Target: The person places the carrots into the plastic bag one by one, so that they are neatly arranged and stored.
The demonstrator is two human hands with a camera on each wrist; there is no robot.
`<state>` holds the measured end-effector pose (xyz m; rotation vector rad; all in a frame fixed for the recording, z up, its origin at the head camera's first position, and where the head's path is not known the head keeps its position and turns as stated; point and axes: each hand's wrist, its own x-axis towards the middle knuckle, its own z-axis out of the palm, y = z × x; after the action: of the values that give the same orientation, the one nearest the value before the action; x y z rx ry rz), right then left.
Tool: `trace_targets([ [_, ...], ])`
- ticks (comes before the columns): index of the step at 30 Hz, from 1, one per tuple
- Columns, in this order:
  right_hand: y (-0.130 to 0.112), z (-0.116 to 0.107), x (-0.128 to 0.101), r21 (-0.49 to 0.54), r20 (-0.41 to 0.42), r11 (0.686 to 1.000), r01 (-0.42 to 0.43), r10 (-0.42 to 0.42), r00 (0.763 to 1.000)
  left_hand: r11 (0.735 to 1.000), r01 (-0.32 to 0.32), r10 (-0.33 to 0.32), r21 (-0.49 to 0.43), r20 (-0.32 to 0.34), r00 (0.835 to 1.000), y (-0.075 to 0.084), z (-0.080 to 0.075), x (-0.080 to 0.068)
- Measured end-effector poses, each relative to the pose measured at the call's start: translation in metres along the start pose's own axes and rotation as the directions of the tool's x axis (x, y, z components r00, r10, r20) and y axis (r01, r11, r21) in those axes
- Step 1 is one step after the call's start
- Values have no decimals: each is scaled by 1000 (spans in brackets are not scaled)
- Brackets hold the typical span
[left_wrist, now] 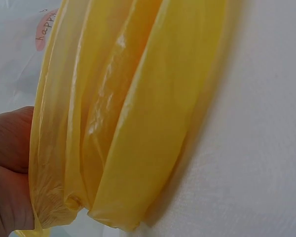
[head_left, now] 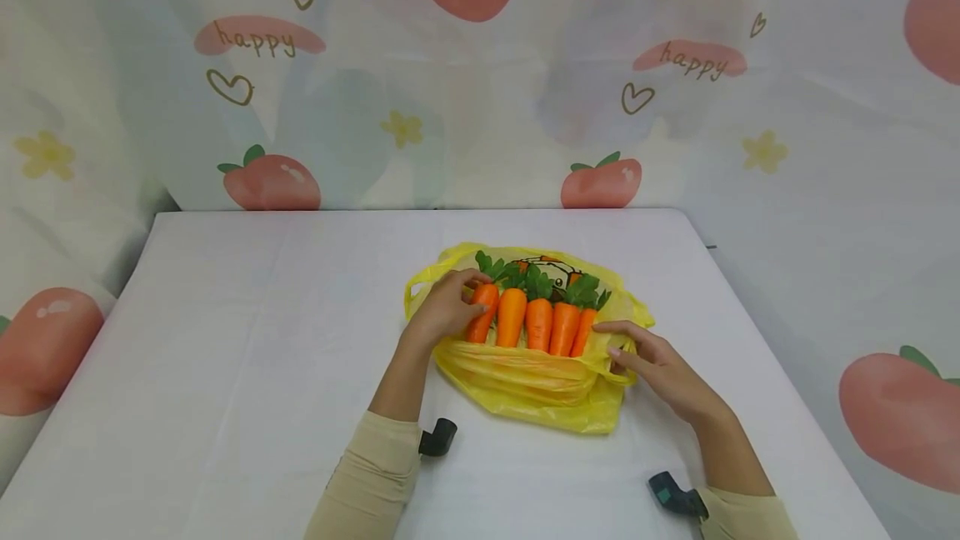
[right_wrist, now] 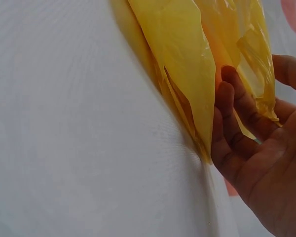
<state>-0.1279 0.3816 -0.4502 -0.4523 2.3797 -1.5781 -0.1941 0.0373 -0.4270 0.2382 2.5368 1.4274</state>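
A yellow plastic bag lies on the white table, with several orange carrots with green tops side by side in its open mouth. My left hand curls its fingers over the leftmost carrot at the bag's left side. My right hand pinches the bag's right edge. The left wrist view shows the bag's folds close up beside my left hand. In the right wrist view my right hand curls round the bag's edge.
A hanging cloth printed with strawberries and the word "happy" closes off the back and both sides. The table's far edge runs just behind the bag. Bare white tabletop spreads to the left and along the front.
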Motion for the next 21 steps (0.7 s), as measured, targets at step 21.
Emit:
trace_targets([
  [21, 1, 1, -1, 8, 1, 999, 38, -38, 999, 999, -36, 36, 4, 7, 999, 13, -9, -4],
])
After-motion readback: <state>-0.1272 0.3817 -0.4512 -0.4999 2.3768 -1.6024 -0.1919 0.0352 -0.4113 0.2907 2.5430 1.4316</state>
